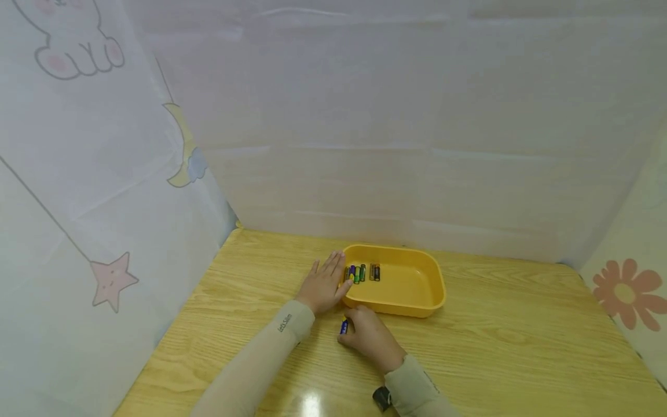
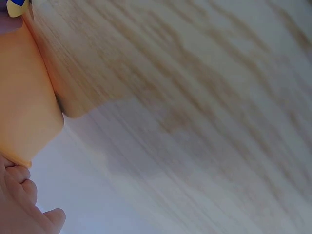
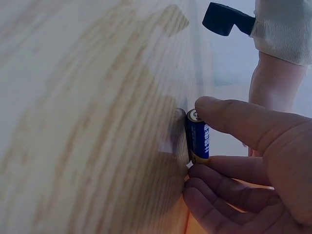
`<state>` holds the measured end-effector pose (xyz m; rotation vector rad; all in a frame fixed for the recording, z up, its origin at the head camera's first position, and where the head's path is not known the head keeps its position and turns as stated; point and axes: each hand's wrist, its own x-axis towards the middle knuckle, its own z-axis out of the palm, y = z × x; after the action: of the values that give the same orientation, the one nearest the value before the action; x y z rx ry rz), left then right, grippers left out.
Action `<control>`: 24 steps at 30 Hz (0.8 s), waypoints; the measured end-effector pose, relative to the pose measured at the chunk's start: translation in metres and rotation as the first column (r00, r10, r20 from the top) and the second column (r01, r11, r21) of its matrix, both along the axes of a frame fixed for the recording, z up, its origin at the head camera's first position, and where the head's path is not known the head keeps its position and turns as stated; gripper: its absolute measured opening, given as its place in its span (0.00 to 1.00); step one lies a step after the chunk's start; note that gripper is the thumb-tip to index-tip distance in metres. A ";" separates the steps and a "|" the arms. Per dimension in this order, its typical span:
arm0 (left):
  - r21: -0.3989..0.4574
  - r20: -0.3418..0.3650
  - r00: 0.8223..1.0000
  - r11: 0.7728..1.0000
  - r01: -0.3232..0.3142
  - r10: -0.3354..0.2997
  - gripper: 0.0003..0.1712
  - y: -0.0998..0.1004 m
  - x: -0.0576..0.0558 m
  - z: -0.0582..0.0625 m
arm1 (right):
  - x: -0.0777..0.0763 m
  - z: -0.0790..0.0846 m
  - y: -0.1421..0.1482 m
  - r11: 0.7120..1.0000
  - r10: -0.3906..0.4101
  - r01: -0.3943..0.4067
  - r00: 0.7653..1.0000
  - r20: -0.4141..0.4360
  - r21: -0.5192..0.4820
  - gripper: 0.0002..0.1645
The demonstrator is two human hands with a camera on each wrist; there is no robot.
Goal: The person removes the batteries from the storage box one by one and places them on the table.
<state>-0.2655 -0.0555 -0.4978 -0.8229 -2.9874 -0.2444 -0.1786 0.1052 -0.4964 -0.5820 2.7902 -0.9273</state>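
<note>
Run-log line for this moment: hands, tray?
right hand: pinches blue battery | left hand: touches left end of yellow tray | inside yellow tray: other batteries, left half

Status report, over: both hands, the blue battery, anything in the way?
Right hand pinching blue battery by its ends, outside the yellow tray. Left hand at tray's left rim. Nothing seen blocking the battery.
</note>
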 end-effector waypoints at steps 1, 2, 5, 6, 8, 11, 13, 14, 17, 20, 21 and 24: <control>0.002 -0.001 1.000 1.000 0.001 -0.001 0.44 0.000 0.000 -0.001 | 0.000 0.000 0.000 1.000 0.000 0.000 1.000 -0.001 -0.003 0.27; 0.004 -0.003 1.000 1.000 0.001 -0.001 0.44 0.000 0.000 -0.001 | 0.000 0.001 0.000 1.000 -0.002 0.002 1.000 -0.003 -0.004 0.27; 0.008 -0.004 1.000 1.000 0.000 0.000 0.44 0.000 -0.001 -0.002 | 0.001 0.001 0.000 1.000 -0.006 0.006 1.000 -0.008 -0.007 0.29; 0.008 -0.004 1.000 1.000 0.000 0.000 0.44 0.000 -0.001 -0.002 | 0.001 0.001 0.000 1.000 -0.006 0.006 1.000 -0.009 -0.006 0.29; 0.007 -0.001 1.000 1.000 -0.002 0.002 0.44 0.000 -0.002 -0.002 | 0.002 0.002 0.000 1.000 -0.007 0.007 1.000 -0.006 -0.001 0.29; 0.006 0.000 1.000 1.000 -0.003 0.003 0.45 0.000 -0.002 -0.002 | 0.002 0.002 0.000 1.000 -0.005 0.005 1.000 0.000 0.003 0.30; 0.008 -0.006 1.000 1.000 -0.002 0.002 0.44 0.000 -0.002 -0.002 | 0.002 0.003 0.000 1.000 -0.007 0.007 1.000 0.003 0.000 0.30; 0.007 -0.009 1.000 1.000 -0.002 0.003 0.45 0.000 -0.002 -0.002 | 0.003 0.003 0.000 1.000 -0.009 0.009 1.000 0.004 -0.001 0.30; 0.011 -0.014 1.000 1.000 -0.001 0.001 0.44 0.000 -0.001 -0.002 | 0.003 0.002 0.001 1.000 -0.011 0.011 1.000 0.001 0.001 0.30; 0.015 -0.008 1.000 1.000 -0.002 0.002 0.44 0.001 0.000 0.000 | 0.002 0.002 0.001 1.000 -0.004 0.005 1.000 -0.008 0.006 0.29; 0.013 -0.005 1.000 1.000 -0.003 0.003 0.44 0.001 0.000 0.000 | 0.002 0.001 0.001 1.000 -0.001 0.001 1.000 -0.011 0.009 0.29; 0.014 0.005 1.000 1.000 -0.004 0.004 0.44 0.001 0.001 0.002 | 0.002 0.001 0.002 1.000 0.006 -0.006 1.000 -0.019 0.010 0.27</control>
<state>-0.2646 -0.0548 -0.4956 -0.8157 -2.9886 -0.2677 -0.1767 0.1070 -0.4953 -0.6009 2.8062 -0.9111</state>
